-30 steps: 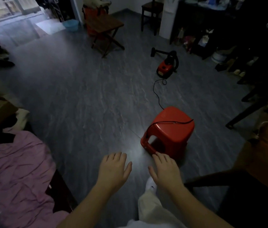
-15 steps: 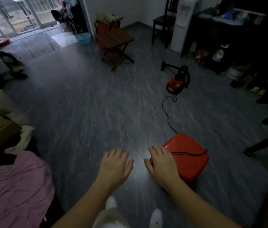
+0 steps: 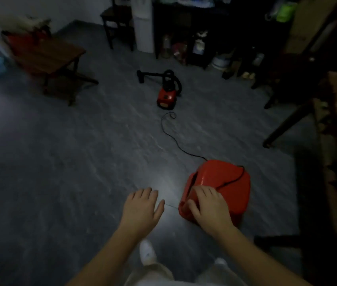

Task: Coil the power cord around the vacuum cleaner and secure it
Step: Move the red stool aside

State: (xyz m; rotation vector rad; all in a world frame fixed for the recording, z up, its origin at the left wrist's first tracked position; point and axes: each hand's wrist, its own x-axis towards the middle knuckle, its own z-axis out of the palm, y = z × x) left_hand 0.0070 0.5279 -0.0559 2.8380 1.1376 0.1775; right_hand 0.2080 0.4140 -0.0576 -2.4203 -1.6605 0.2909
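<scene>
Both hands hover open, gripping nothing: left hand (image 3: 142,207) over the floor (image 3: 70,172), right hand (image 3: 210,205) above the red stool (image 3: 225,182), where the power cord (image 3: 171,137) from the vacuum cleaner (image 3: 166,96) drapes.

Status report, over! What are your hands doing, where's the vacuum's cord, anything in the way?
Left hand open, empty. Right hand over red stool; grip unclear. Power cord uncoiled, trailing from vacuum cleaner across the stool.
</scene>
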